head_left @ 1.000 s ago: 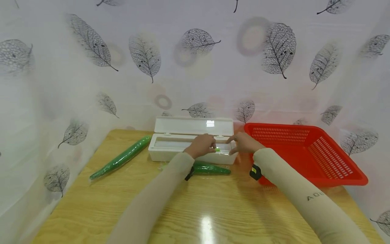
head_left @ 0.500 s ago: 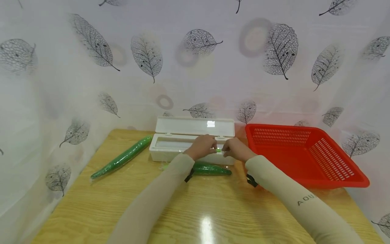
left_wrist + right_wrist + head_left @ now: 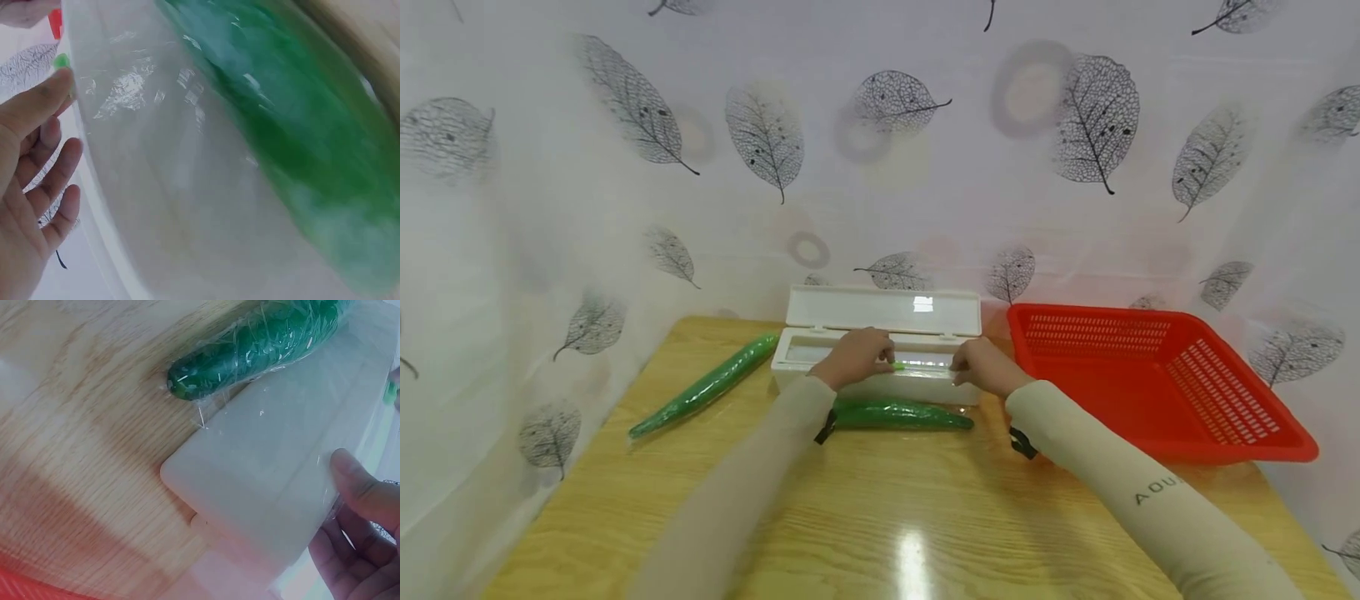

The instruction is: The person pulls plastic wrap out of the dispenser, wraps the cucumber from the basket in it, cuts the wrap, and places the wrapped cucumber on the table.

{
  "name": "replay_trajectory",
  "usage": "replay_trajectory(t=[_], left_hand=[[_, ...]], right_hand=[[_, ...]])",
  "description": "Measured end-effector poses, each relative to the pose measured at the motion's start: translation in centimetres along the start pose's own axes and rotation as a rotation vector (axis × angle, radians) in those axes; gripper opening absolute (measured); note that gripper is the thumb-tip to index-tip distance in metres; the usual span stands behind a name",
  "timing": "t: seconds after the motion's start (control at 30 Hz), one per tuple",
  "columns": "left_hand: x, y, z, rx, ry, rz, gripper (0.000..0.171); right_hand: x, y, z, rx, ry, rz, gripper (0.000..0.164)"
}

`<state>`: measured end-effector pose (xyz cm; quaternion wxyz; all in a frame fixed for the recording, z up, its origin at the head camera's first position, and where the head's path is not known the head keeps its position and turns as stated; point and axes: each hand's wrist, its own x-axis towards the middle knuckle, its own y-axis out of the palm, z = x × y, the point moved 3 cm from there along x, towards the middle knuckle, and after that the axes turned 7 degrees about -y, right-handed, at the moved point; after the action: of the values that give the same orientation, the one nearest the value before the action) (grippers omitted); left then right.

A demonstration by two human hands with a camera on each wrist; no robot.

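Note:
A white cling film box point(image 3: 917, 388) stands at the table's back, its lid point(image 3: 850, 307) raised. My left hand point(image 3: 859, 358) pinches the small green slide cutter point(image 3: 61, 61) on the box's front edge between thumb and forefinger; its other fingers are loosely bent. Toward the box's right end, my right hand point(image 3: 988, 367) grips the front edge, thumb point(image 3: 353, 472) on the near side and fingers bent beyond it. Clear film lies over the box front. A film-wrapped cucumber point(image 3: 902, 415) lies against the box's near side, its left end hidden behind my left wrist.
Another wrapped cucumber point(image 3: 703, 386) lies slanted on the wooden table point(image 3: 865, 500) at the left. A red plastic basket point(image 3: 1165, 315) stands close to my right arm. Behind the table hangs a leaf-patterned curtain point(image 3: 895, 183).
My right hand came leftward from the box's right end, then stayed near there. In the last half second my left hand slid left along the box edge with the green slide cutter.

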<state>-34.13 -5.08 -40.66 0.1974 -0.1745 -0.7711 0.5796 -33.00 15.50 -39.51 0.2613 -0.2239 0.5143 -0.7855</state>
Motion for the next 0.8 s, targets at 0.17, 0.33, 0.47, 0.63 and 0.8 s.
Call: replay_trajectory(t=[0.17, 0.33, 0.47, 0.63, 0.8], left_hand=[[-0.5, -0.3, 0.3, 0.020, -0.042, -0.033, 0.018], [-0.1, -0.6, -1.0, -0.041, -0.033, 0.009, 0.018], [0.0, -0.4, -1.7, -0.066, -0.011, 0.028, 0.008], [0.0, -0.4, -1.8, -0.072, 0.008, 0.022, 0.019], [-0.6, -0.7, -1.3, -0.034, 0.009, 0.015, 0.030]], right_hand=[[0.1, 0.1, -0.2, 0.032, 0.032, 0.032, 0.005], [0.3, 0.2, 0.0, 0.018, 0.031, 0.021, 0.004], [0.2, 0.1, 0.2, 0.009, 0.015, 0.004, 0.004], [0.0, 0.0, 0.3, 0.007, 0.038, 0.003, 0.005], [-0.1, 0.0, 0.4, 0.018, 0.056, 0.012, 0.008]])
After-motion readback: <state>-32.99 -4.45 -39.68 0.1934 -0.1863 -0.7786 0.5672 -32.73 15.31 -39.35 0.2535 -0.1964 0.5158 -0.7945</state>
